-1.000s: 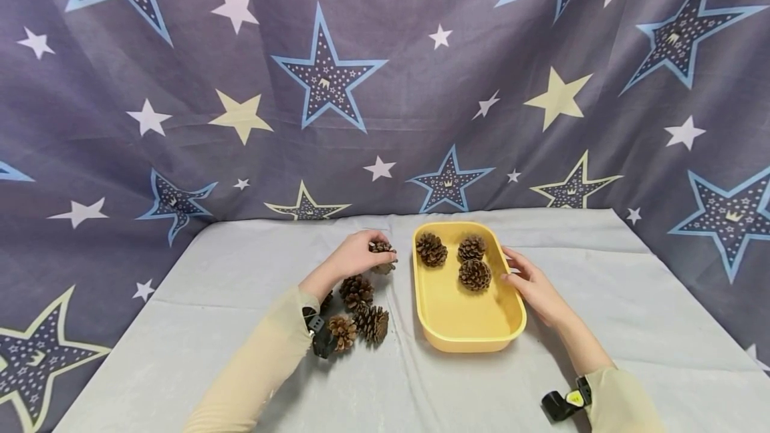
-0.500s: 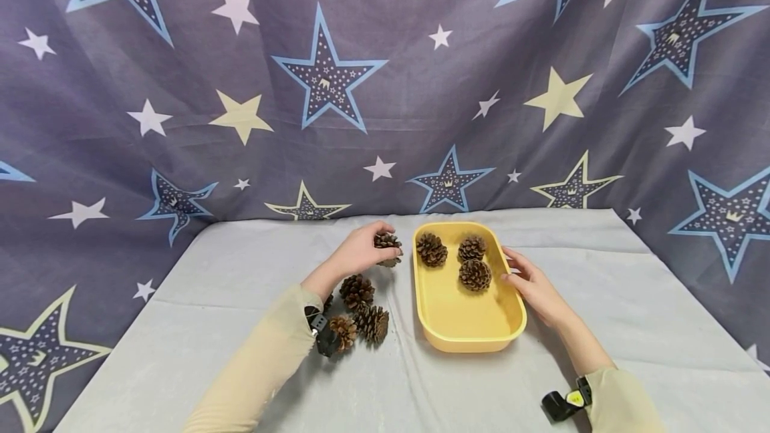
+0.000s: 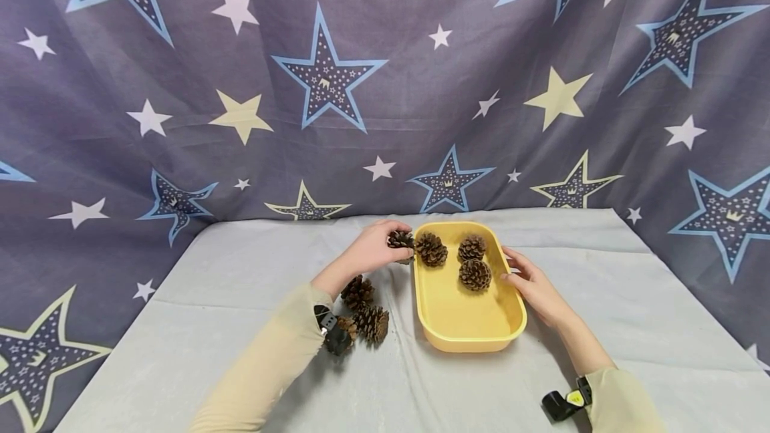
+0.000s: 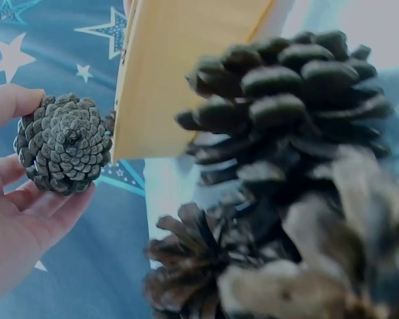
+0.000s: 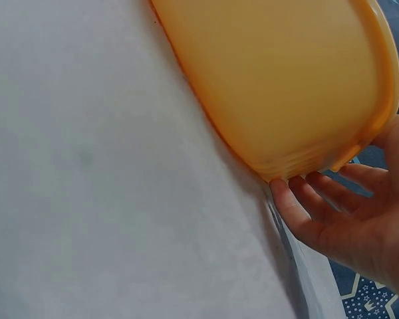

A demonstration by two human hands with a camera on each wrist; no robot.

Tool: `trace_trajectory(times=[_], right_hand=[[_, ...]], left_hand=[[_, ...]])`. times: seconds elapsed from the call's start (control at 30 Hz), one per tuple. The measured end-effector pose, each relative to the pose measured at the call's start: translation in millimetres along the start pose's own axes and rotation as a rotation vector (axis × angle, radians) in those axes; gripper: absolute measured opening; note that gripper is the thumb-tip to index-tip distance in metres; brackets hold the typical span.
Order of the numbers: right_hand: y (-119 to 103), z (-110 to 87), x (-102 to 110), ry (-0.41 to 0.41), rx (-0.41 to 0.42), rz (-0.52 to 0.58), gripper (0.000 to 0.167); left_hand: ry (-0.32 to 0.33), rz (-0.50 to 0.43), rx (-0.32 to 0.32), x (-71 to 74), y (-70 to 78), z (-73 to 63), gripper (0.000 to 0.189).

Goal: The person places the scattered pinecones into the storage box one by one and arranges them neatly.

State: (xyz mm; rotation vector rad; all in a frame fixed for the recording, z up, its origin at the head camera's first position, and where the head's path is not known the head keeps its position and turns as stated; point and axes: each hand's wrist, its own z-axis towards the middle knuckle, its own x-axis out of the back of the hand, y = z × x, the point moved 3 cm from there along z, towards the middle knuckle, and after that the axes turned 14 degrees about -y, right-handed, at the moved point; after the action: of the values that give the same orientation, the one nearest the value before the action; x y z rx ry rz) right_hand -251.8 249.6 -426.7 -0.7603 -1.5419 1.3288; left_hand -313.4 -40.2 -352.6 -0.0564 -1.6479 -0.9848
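My left hand (image 3: 374, 251) grips a brown pine cone (image 3: 401, 240) between thumb and fingers, right beside the left rim of a yellow plastic bin (image 3: 463, 319). In the left wrist view, that pine cone (image 4: 65, 143) sits in the curled fingers (image 4: 60, 216), its scaly round end towards the camera. Several more pine cones (image 3: 371, 323) lie on the cloth beneath my left forearm, partly hidden by the wrist camera. My right hand (image 3: 538, 291) holds the bin's right wall. Its thumb hooks over the rim, and the fingers (image 5: 296, 212) press the outside.
Three pine cones (image 3: 474, 274) rest in the far half of the bin. A pale grey cloth (image 3: 198, 326) covers the table. Behind it hangs a dark star-patterned curtain (image 3: 361, 152). Black cameras (image 3: 562, 406) are strapped to both wrists.
My left hand has carried its pine cone to the right, from over the cloth to the bin's left rim. The right hand and the bin have stayed in place.
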Motion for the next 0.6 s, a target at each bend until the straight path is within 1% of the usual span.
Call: trace_trajectory(times=[0.17,0.37,0.47,0.6], right_hand=[[-0.3,-0.2,0.5,0.003,-0.003,-0.008,0.061],[-0.6,0.6,1.0,0.005,-0.016,-0.021,0.061],[-0.3,0.9,1.1,0.005,-0.022,-0.021,0.062],[0.2,0.8,0.9,0.009,-0.019,-0.026,0.061]], left_hand=[[0.001,0.001,-0.03,-1.5,9.5,4.2,0.046],[-0.02,-0.013,-0.053,-5.6,20.0,9.1,0.047],[-0.029,0.013,-0.063,-8.9,24.0,12.5,0.048],[-0.052,0.022,-0.08,-15.2,29.6,16.2,0.049]])
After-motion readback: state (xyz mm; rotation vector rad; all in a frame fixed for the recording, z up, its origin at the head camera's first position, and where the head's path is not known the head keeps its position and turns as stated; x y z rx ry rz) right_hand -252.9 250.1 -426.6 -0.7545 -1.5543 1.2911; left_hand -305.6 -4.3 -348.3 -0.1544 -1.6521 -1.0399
